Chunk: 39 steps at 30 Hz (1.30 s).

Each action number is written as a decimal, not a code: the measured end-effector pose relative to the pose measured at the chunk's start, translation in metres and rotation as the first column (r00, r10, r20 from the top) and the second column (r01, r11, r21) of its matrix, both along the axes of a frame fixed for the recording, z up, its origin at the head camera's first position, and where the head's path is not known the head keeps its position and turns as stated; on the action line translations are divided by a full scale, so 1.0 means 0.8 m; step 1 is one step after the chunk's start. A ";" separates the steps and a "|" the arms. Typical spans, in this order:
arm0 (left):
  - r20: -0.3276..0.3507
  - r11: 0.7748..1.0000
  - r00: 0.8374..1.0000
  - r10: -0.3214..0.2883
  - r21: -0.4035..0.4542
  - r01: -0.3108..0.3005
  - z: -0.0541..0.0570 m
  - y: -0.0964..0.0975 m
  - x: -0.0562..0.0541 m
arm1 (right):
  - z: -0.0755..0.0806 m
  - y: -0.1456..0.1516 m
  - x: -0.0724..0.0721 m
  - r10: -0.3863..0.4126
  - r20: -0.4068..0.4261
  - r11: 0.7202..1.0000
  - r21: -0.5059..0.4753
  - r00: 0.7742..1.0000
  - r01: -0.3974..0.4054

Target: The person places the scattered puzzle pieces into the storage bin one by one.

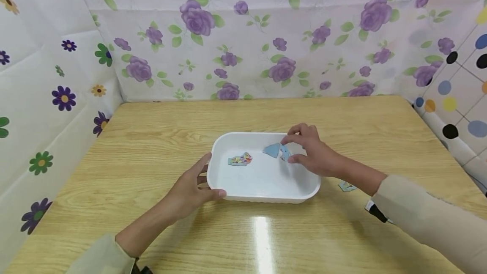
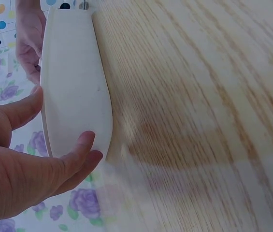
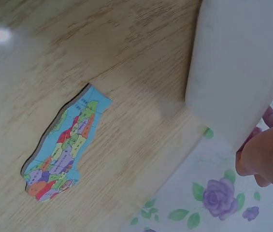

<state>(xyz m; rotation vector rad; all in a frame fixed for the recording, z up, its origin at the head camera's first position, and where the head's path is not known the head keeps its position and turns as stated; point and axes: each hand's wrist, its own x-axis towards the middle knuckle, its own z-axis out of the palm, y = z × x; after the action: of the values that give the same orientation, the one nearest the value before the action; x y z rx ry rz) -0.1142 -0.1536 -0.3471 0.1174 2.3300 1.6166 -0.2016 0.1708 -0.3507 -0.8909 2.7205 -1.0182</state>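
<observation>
A white plastic tray (image 1: 262,198) sits on the table in the head view. My left hand (image 1: 190,189) holds its left end, thumb at the near corner and fingers along the outer side; the left wrist view shows this hand (image 2: 35,159) against the tray wall. Over the tray's right half, my right hand (image 1: 310,151) pinches a light-blue puzzle piece with white marks (image 1: 284,153) between thumb and index finger. Beside it lies a plain blue puzzle piece (image 1: 272,150). A multicoloured map puzzle piece (image 1: 240,160) lies in the tray's left half.
Another map puzzle piece (image 3: 61,147) lies on the wooden table (image 1: 152,147) right of the tray, partly under my right forearm in the head view. Near my right sleeve is a small black-and-white object (image 1: 376,212). Flowered sheets (image 1: 236,54) line the back and left sides.
</observation>
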 end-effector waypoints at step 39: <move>-0.013 1.000 1.000 -0.014 -0.018 0.014 0.003 0.000 0.001 | 0.018 0.046 0.000 -0.023 0.048 0.996 -0.087 0.999 0.027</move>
<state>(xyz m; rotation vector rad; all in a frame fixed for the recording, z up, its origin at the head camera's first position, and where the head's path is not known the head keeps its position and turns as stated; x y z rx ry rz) -0.1137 -0.1535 -0.3446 0.1400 2.3477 1.5925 -0.2019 0.2079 -0.3360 -0.8362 2.6737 -1.1564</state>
